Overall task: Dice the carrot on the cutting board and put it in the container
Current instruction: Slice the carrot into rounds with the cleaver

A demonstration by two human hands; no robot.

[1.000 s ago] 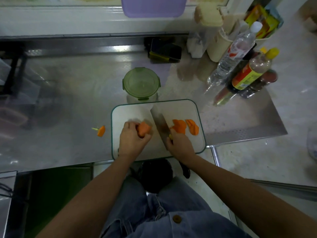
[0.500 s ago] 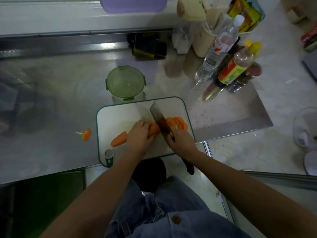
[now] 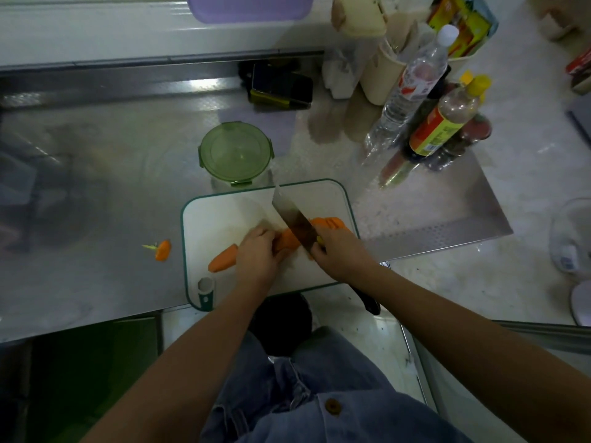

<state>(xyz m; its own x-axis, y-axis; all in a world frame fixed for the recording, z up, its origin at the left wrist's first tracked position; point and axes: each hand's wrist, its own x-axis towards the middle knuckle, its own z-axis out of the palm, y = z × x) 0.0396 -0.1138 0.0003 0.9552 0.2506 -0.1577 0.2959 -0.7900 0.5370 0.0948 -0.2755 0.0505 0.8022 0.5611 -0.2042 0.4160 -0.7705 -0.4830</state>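
On the cutting board [image 3: 220,215], left hand [image 3: 257,254] still pins carrot [image 3: 224,259]; knife [image 3: 294,222] unmoved.

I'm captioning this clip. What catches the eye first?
The orange carrot on the white cutting board: the left hand holds it while the right hand holds a cleaver across it. Behind the board stands a green-lidded container; a cut carrot top lies on the steel counter, left of the board.

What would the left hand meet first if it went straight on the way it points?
Probably the knife blade. The left hand points up-right along the carrot it holds, and the blade crosses that carrot just ahead; its height is unclear.
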